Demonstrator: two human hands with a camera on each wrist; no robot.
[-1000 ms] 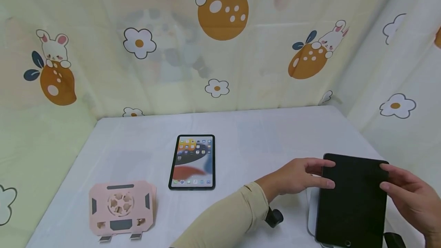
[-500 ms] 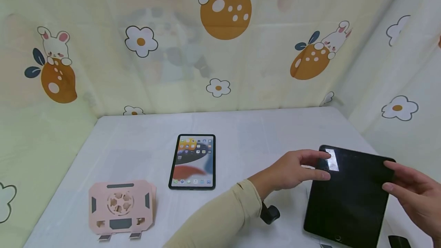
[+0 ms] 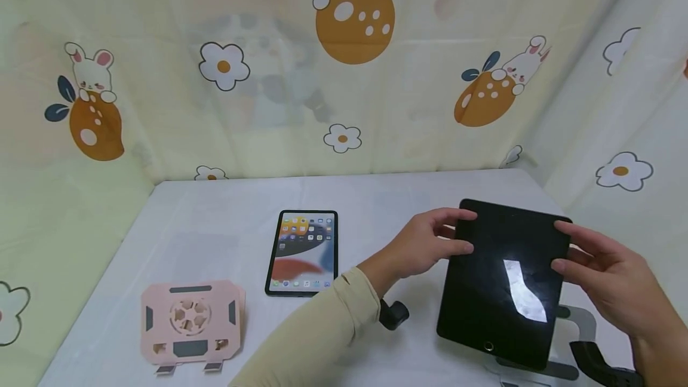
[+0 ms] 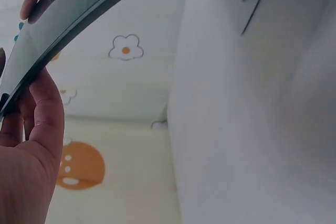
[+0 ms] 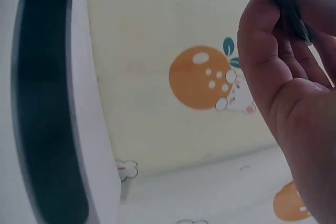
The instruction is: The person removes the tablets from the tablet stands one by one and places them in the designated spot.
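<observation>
At the far left of the white cloth-covered desk (image 3: 226, 214) I saw a pink cut-out folding stand with grey pads (image 3: 190, 326) lying near the front edge, with nothing in its openings. To its right, well apart, lay a small tablet with a lit screen full of coloured app icons (image 3: 303, 252), flat and face up near the middle of the desk.

Further right came my left hand (image 3: 424, 248), on a beige-sleeved arm (image 3: 317, 333) with a black strap-mounted camera unit (image 3: 394, 313) under the wrist. Its fingers were curled round the upper left edge of a large black tablet with a dark screen (image 3: 502, 282), thumb on the glass and fingers behind; in the left wrist view the thumb pressed the thin edge of the slab (image 4: 63, 30) and the other fingertips showed past its far side.

The dark tablet was held up off the desk, tilted back with its home button at the lower end, and a bright reflection sat on the glass. It hung over a grey metal stand (image 3: 583, 321) at the front right of the desk; I could not tell whether the two touched.

My right hand (image 3: 604, 279) gripped the tablet's right edge, thumb in front and fingers behind. In the right wrist view the fingers were curled round the thin dark edge (image 5: 286, 3).

Behind everything hung a pale yellow curtain printed with rabbits, oranges and flowers (image 3: 161, 106).
</observation>
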